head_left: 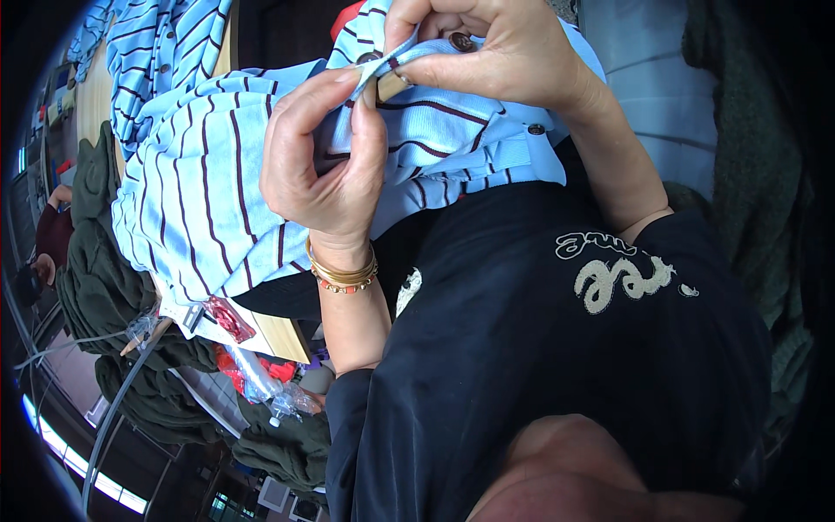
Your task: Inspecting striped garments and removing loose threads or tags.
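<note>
A light blue knitted cardigan [196, 174] with dark stripes lies across my lap and the table edge. My left hand [326, 161], with gold bangles at the wrist, pinches the cardigan's button band between thumb and fingers. Close beside it, my right hand [509, 56] is closed on the same band, which is folded up between the two hands. One dark button [461, 41] shows by the right fingers, and another button [537, 130] sits on a lower part of the knit. Part of the fold is hidden behind my fingertips.
More blue striped knitwear [165, 65] lies at the upper left on a wooden table [280, 337]. Dark green garments [104, 278] are heaped along the left. A red packet [228, 320], a clear plastic bag [261, 383] and a metal rod [117, 422] are nearby. Another person [52, 230] is at far left.
</note>
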The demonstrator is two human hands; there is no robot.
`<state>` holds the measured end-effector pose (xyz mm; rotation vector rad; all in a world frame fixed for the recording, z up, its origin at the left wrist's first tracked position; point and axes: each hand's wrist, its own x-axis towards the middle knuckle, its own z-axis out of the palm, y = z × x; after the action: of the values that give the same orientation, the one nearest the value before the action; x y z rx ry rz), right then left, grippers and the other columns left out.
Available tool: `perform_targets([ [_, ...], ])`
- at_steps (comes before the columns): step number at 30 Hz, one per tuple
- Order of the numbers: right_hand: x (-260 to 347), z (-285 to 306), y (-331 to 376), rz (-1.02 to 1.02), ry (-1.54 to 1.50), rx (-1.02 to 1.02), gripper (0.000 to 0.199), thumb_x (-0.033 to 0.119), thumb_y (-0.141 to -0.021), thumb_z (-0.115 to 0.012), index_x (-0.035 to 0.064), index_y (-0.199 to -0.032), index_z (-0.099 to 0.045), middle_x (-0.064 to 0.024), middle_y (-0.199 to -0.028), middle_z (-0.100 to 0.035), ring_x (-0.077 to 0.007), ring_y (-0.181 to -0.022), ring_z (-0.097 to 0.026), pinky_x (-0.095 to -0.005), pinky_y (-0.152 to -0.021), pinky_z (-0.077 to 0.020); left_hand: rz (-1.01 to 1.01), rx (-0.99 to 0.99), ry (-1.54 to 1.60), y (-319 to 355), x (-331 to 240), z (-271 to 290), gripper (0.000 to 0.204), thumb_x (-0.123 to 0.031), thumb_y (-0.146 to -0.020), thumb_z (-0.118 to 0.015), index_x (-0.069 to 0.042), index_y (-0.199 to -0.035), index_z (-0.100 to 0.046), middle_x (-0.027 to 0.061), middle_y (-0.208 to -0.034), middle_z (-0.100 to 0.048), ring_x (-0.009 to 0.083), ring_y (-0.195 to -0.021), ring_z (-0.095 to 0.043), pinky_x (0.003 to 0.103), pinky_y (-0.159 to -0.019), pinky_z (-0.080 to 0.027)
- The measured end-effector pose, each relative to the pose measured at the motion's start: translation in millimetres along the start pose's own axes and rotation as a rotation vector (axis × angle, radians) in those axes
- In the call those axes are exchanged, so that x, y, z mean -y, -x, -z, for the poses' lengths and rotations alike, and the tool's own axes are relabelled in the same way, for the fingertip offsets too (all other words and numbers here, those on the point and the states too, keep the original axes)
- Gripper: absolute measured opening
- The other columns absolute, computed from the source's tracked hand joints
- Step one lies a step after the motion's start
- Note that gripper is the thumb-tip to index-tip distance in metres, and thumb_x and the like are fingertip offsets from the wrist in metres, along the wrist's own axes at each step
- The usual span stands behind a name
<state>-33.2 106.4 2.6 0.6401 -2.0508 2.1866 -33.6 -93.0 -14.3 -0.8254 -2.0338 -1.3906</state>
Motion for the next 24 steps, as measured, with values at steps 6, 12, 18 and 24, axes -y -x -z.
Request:
perform_targets([
  [6,-7,4,-3,0.377,0.382,0.143,0.013,-0.003,-0.082,-0.073,-0.0031,-0.092,-0.066,0.0000,-0.083,-0.062,-0.0035,-0.070,-0.054,-0.0192,-0.058,-0.0391,-0.074,0.007,-0.110,-2,-6,2,0.024,0.007,-0.075,-0.078,0.000,-0.096,-0.069,0.0135,-0.091,-0.073,0.0215,-0.081,-0.071,0.027,-0.073,-0.055],
  [12,22,5,-3,0.021,0.134,0.052,0.023,0.001,-0.081,-0.071,-0.0023,-0.103,-0.065,-0.0063,-0.088,-0.065,-0.0126,-0.074,-0.058,-0.0264,-0.068,-0.0482,-0.056,-0.005,-0.160,-7,3,6,0.020,0.004,-0.078,-0.077,0.000,-0.096,-0.069,0.0095,-0.088,-0.072,0.0175,-0.076,-0.068,0.026,-0.069,-0.052],
  [18,11,37,2,0.042,0.695,0.021,0.023,0.008,-0.081,-0.066,-0.0019,-0.101,-0.068,-0.0161,-0.092,-0.068,-0.0334,-0.083,-0.066,-0.0392,-0.078,-0.0517,0.419,0.140,-0.298,-12,-2,15,0.012,-0.008,-0.084,-0.077,-0.002,-0.092,-0.072,0.0036,-0.081,-0.069,0.0112,-0.068,-0.056,0.024,-0.064,-0.045],
  [24,30,37,9,0.272,0.716,0.074,0.020,0.011,-0.083,-0.066,-0.0026,-0.097,-0.069,-0.0178,-0.084,-0.070,-0.0326,-0.079,-0.068,-0.0393,-0.073,-0.0515,0.215,0.245,-0.421,-37,-3,4,0.023,-0.022,-0.087,-0.074,-0.002,-0.098,-0.073,0.0109,-0.095,-0.072,0.0299,-0.081,-0.066,0.039,-0.076,-0.051],
])
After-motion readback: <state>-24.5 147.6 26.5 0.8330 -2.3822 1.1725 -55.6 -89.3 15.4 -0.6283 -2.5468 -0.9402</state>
